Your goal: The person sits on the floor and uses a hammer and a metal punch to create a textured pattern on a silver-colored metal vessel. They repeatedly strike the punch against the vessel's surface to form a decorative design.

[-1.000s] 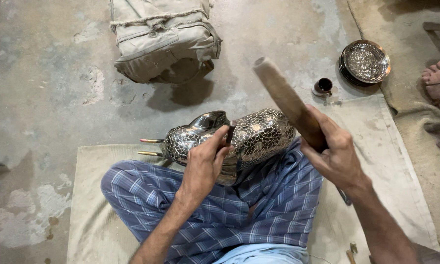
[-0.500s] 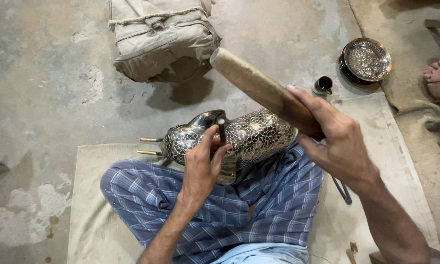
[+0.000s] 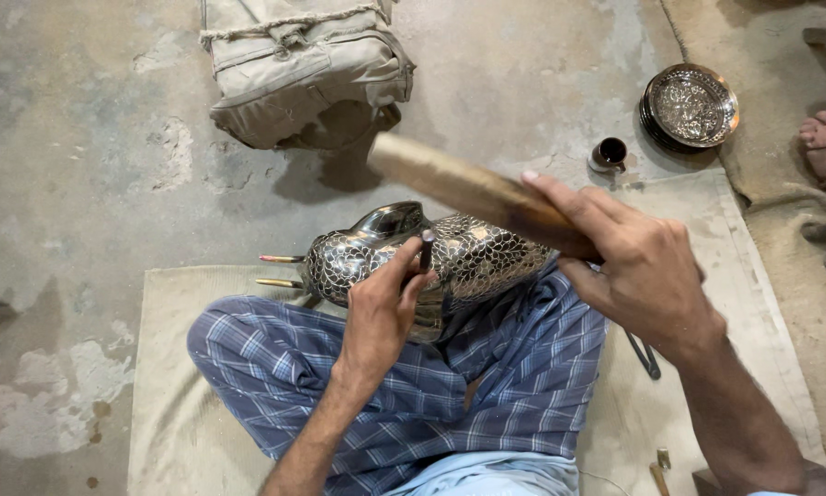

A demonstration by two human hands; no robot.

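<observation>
Bare concrete floor (image 3: 91,193) is lying open to the left of the mat (image 3: 174,404). Beyond the mat's far edge, a tied canvas bundle (image 3: 303,64) is blocking the way; stacked metal plates (image 3: 690,106) and a small dark cup (image 3: 609,153) are crowding its far right corner.

The metal figure (image 3: 450,262) on my lap is glossy and dark, its surface cut all over with a fine scale-like pattern that catches the light, and the small punch (image 3: 426,250) in my left hand (image 3: 381,317) looks like dull dark metal. The mallet (image 3: 473,193) in my right hand (image 3: 643,271) is smooth worn wood, my checked cloth wrap (image 3: 514,386) is soft and matt, and the concrete floor (image 3: 91,165) is rough and patchy
</observation>
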